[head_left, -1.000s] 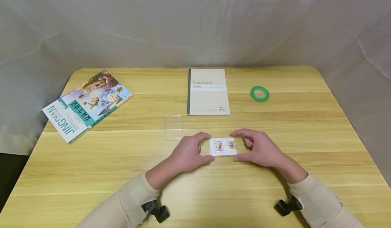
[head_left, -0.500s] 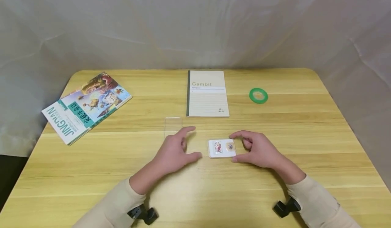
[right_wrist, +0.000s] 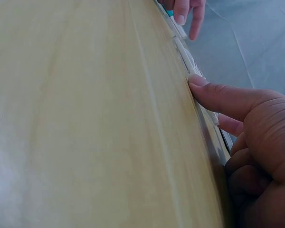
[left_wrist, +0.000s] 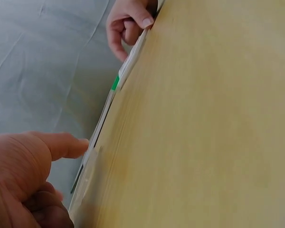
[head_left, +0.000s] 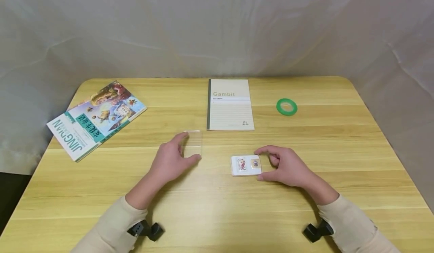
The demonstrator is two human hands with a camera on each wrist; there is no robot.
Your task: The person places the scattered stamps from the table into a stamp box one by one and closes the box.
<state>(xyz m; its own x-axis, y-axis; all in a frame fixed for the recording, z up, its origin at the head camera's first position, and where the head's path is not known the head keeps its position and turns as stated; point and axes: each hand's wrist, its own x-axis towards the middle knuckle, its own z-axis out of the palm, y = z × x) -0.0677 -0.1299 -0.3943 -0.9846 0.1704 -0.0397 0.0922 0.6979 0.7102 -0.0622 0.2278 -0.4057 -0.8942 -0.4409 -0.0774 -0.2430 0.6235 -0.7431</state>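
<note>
Hands are spread apart on the wooden table (head_left: 305, 192), low in the middle of the frame. The right hand (head_left: 288, 166) pinches the right end of a small white tray (head_left: 246, 165) between thumb and forefinger; the tray lies flat just below center, with two little picture pieces in it. Its left edge is free, with bare wood between it and the other hand.

The left hand (head_left: 169, 162) sits left of center, fingers relaxed and fairly straight, forefinger and thumb at the left and lower edges of a clear plastic lid (head_left: 192, 143) lying flat on the wood. I can't tell if it's actually gripping the lid yet.

Further up, a notebook (head_left: 230, 104) sits square in the upper middle, near the lid and tray but not touching either. A green tape roll (head_left: 286, 107) is off to the upper right, well apart from everything. A colorful book (head_left: 96, 118) lies tilted at the upper left, one corner hanging over the table edge. There's lots of open wood along the bottom and right of the frame.
</note>
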